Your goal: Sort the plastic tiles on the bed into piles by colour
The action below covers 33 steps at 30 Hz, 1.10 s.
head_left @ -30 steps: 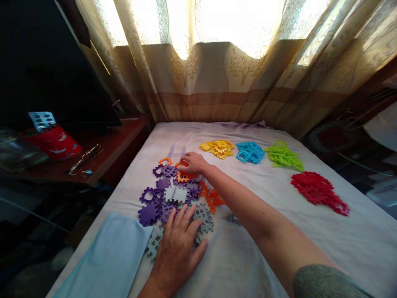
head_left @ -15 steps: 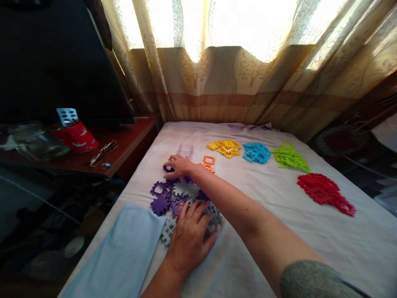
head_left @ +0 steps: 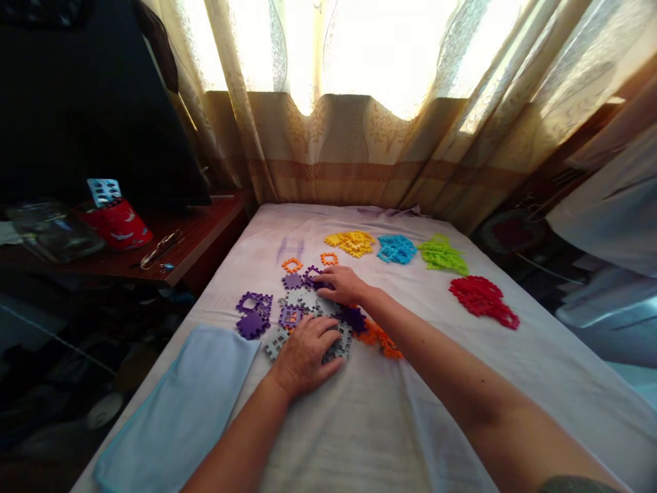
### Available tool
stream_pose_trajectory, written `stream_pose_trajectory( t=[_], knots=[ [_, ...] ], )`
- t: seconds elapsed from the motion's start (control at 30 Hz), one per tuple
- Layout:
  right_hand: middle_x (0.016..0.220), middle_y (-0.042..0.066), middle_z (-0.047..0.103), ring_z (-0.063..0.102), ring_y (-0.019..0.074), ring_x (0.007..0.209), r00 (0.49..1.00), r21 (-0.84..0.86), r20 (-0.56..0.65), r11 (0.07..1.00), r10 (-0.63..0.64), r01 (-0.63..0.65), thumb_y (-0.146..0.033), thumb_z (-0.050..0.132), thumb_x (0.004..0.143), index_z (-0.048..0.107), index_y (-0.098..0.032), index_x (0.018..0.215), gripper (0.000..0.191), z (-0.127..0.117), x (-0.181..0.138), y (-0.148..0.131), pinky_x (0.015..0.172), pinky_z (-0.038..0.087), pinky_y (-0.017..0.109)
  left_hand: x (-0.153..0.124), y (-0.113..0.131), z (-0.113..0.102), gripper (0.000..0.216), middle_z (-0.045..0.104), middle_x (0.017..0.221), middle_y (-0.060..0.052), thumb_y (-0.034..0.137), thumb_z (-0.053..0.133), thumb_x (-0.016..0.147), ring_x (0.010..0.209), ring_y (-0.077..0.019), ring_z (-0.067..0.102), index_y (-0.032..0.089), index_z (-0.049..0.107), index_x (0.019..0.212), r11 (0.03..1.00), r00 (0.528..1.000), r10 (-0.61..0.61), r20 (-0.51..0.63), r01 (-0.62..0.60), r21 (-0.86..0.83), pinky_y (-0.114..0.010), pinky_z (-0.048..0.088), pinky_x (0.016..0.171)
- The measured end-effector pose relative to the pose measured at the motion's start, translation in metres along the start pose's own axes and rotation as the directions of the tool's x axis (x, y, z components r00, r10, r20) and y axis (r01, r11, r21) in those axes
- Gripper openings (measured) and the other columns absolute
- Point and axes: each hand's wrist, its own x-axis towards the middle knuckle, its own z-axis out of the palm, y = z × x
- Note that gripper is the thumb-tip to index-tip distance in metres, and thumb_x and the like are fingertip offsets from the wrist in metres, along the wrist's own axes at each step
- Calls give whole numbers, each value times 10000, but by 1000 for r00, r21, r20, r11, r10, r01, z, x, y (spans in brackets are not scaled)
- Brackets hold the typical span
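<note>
A mixed heap of purple (head_left: 251,324), grey (head_left: 276,341) and orange (head_left: 378,337) interlocking plastic tiles lies on the bed sheet (head_left: 369,424). My left hand (head_left: 306,354) rests flat on the grey tiles at the heap's near edge. My right hand (head_left: 343,284) reaches over the heap with its fingers spread on a purple tile (head_left: 311,276). Two orange tiles (head_left: 292,264) lie apart just beyond the heap. Farther back lie sorted heaps: yellow (head_left: 353,243), blue (head_left: 395,249), green (head_left: 441,255) and red (head_left: 481,300).
A folded light-blue cloth (head_left: 177,411) lies at the near left of the bed. A wooden side table (head_left: 179,250) on the left carries a red pouch (head_left: 117,224) and a dark screen (head_left: 92,103). Curtains (head_left: 369,137) hang behind the bed.
My right hand has drawn back from the heap's far left to a purple tile nearer the middle. The left hand stays on the grey tiles. The camera has shifted.
</note>
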Motion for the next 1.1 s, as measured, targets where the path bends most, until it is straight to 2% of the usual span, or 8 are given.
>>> stream_pose_trajectory(
  t=[0.17, 0.3, 0.4, 0.5, 0.6, 0.83, 0.93, 1.1],
  knots=[
    [1370, 86, 598, 549, 215, 1245, 961, 70, -228, 987, 157, -145, -408, 532, 931, 571, -261, 1381, 474, -5, -50, 9, 1063, 398, 351, 15, -12, -10, 231, 711, 1071, -74, 360, 655, 841, 1024, -214, 645, 215, 670, 1020, 999, 992, 12, -122, -16, -31, -388, 505, 961],
    [1441, 141, 533, 484, 253, 1328, 858, 105, -307, 911, 411, -398, -457, 508, 928, 559, -221, 1395, 526, 6, -112, 21, 1097, 375, 417, 7, -36, -34, 285, 694, 1144, -100, 398, 527, 913, 1114, -245, 616, 212, 655, 1086, 960, 948, -227, -223, 256, 111, -426, 457, 1028],
    [1478, 166, 487, 422, 298, 1380, 775, 86, -247, 809, 582, -581, -482, 501, 920, 534, -227, 1414, 557, 21, -150, 19, 1104, 339, 521, -1, -49, -44, 512, 530, 1428, -183, 519, 497, 897, 1340, -377, 452, 190, 592, 1277, 744, 807, -544, -231, 591, 312, -613, 309, 1108],
    [1517, 161, 443, 363, 321, 1422, 755, 88, -160, 771, 636, -631, -482, 464, 938, 508, -242, 1434, 553, 33, -160, 4, 1129, 263, 585, 4, -45, -34, 688, 407, 1524, -229, 601, 430, 897, 1393, -423, 383, 154, 480, 1418, 589, 650, -754, -97, 733, 339, -666, 278, 1097],
    [1523, 156, 437, 350, 316, 1433, 799, 138, -144, 811, 584, -568, -471, 446, 951, 488, -237, 1449, 552, 41, -145, -20, 1153, 230, 576, 20, -30, -12, 712, 351, 1561, -222, 595, 401, 912, 1438, -411, 323, 155, 413, 1472, 604, 636, -770, -37, 748, 275, -673, 220, 1127],
    [1518, 137, 447, 370, 280, 1415, 903, 240, -331, 950, 273, -200, -473, 544, 919, 540, -229, 1403, 542, 38, -90, -42, 1175, 234, 519, 24, -40, -1, 617, 418, 1508, -229, 505, 392, 943, 1408, -312, 400, 88, 498, 1386, 837, 796, -517, -315, 548, 11, -477, 333, 1155],
    [1510, 139, 450, 384, 265, 1403, 868, 252, -369, 934, 333, -252, -463, 505, 948, 545, -228, 1402, 513, 19, -52, -19, 1159, 281, 464, 5, -47, -4, 596, 468, 1480, -190, 540, 397, 942, 1408, -338, 384, 141, 535, 1363, 815, 763, -493, -419, 573, 85, -546, 278, 1170],
    [1574, 134, 344, 301, 330, 1448, 860, 237, -102, 852, 499, -466, -611, 445, 931, 489, -303, 1447, 602, -2, 30, 7, 1126, 290, 575, -15, -47, 14, 656, 391, 1538, -209, 573, 390, 945, 1419, -410, 345, 167, 440, 1458, 673, 703, -634, -323, 707, 217, -674, 266, 1112]
  ],
)
